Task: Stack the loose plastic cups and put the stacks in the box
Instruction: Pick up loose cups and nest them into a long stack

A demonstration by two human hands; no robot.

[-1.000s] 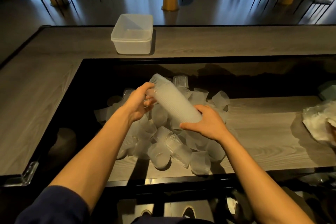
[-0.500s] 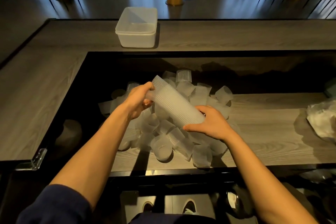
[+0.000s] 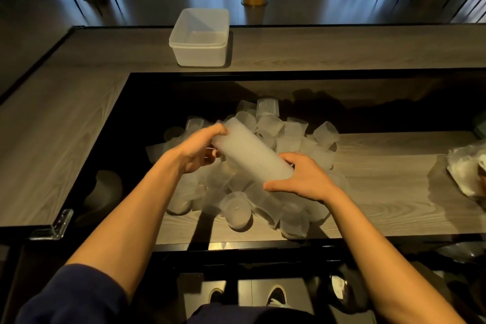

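A long stack of ribbed translucent cups (image 3: 252, 152) lies tilted between my hands, above a heap of loose plastic cups (image 3: 236, 208) on the lower wooden shelf. My left hand (image 3: 194, 151) grips the stack's far upper end with curled fingers. My right hand (image 3: 302, 179) holds its near lower end, the thumb stretched out beneath. The clear plastic box (image 3: 200, 37) stands open on the raised counter beyond, apart from both hands.
The grey wooden counter (image 3: 52, 126) wraps round the sunken shelf on the left and back. A crumpled plastic bag (image 3: 465, 168) lies at the right edge. Chairs and round tables stand on the dark floor behind.
The stack and both hands have sunk a little toward the heap while my view tipped down. Both hands keep their hold on it.
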